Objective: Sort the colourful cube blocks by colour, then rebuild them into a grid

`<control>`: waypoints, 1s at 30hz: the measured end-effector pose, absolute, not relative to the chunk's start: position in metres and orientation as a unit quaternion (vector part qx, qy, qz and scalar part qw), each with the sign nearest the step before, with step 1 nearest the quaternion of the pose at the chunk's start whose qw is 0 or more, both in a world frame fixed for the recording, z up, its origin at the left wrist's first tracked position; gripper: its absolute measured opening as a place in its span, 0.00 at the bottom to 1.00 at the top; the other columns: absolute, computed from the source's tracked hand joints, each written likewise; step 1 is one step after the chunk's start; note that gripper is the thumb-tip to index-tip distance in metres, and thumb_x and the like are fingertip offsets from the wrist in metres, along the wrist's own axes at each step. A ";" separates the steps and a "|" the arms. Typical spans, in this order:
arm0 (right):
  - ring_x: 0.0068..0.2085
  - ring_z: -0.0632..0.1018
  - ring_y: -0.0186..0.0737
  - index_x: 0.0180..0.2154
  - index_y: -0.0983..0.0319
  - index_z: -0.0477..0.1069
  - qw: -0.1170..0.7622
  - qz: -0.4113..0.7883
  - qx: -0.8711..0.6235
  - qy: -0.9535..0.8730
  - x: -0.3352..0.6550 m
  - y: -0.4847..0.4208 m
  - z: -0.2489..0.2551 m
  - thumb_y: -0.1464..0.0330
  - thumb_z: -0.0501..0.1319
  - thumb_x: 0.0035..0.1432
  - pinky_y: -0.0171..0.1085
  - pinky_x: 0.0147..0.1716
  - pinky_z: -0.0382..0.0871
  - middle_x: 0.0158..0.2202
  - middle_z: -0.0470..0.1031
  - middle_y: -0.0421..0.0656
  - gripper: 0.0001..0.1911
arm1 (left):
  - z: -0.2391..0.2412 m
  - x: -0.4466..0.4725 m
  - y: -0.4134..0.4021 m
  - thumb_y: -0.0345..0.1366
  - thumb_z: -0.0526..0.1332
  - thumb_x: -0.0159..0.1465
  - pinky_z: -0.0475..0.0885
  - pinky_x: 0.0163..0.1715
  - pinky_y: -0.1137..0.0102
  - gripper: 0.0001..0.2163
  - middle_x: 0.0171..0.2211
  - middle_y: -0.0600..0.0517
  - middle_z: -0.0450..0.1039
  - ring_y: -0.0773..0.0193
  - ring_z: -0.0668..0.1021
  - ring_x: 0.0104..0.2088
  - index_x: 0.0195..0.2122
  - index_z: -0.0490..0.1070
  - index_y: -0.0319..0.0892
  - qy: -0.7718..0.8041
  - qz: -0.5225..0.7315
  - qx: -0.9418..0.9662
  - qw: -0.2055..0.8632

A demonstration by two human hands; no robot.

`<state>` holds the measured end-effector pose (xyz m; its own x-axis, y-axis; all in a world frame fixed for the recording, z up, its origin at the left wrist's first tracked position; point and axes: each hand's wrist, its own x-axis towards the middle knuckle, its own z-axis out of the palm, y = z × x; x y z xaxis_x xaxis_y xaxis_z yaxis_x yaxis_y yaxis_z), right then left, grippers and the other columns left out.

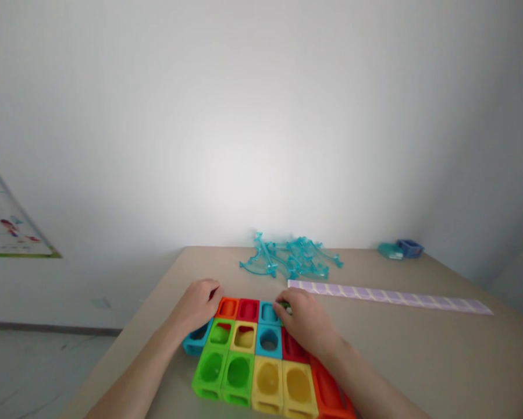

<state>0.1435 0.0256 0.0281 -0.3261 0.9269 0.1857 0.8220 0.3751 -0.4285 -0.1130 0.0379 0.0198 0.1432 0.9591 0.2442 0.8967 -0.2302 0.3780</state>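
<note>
Handling block grid (pixel 267 354) with my left hand (pixel 199 302), right hand (pixel 305 319); can't tell either grip's closure. Rows abut; teal strips (pixel 299 251) loose.

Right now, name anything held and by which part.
Left hand and right hand are at far corners of the multicoloured hollow-block panel; holding cannot be confirmed.

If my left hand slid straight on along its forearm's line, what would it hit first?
Your left hand would probably meet the left end of the teal curved pieces; depth is unclear, so it might narrowly miss them.
</note>
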 end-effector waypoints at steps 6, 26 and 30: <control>0.43 0.76 0.44 0.37 0.62 0.76 0.203 0.120 -0.531 -0.814 0.143 0.025 0.028 0.66 0.54 0.64 0.38 0.44 0.65 0.39 0.77 0.49 0.13 | 0.034 -0.128 0.030 0.36 0.53 0.62 0.62 0.30 0.70 0.10 0.26 0.52 0.71 0.61 0.72 0.29 0.25 0.69 0.41 0.585 0.208 0.757 0.203; 0.44 0.76 0.45 0.38 0.63 0.75 0.189 0.105 -0.517 -0.828 0.146 0.024 0.027 0.65 0.51 0.66 0.39 0.45 0.65 0.40 0.76 0.49 0.15 | 0.038 -0.141 0.027 0.32 0.65 0.53 0.63 0.33 0.71 0.13 0.29 0.58 0.63 0.65 0.67 0.30 0.28 0.56 0.44 0.501 0.259 0.784 0.257; 0.45 0.75 0.46 0.42 0.62 0.75 0.194 0.100 -0.519 -0.826 0.147 0.022 0.026 0.64 0.53 0.65 0.40 0.46 0.65 0.41 0.75 0.49 0.14 | 0.035 -0.134 0.026 0.31 0.63 0.56 0.64 0.37 0.69 0.13 0.32 0.54 0.64 0.63 0.69 0.34 0.27 0.55 0.44 0.453 0.345 0.799 0.194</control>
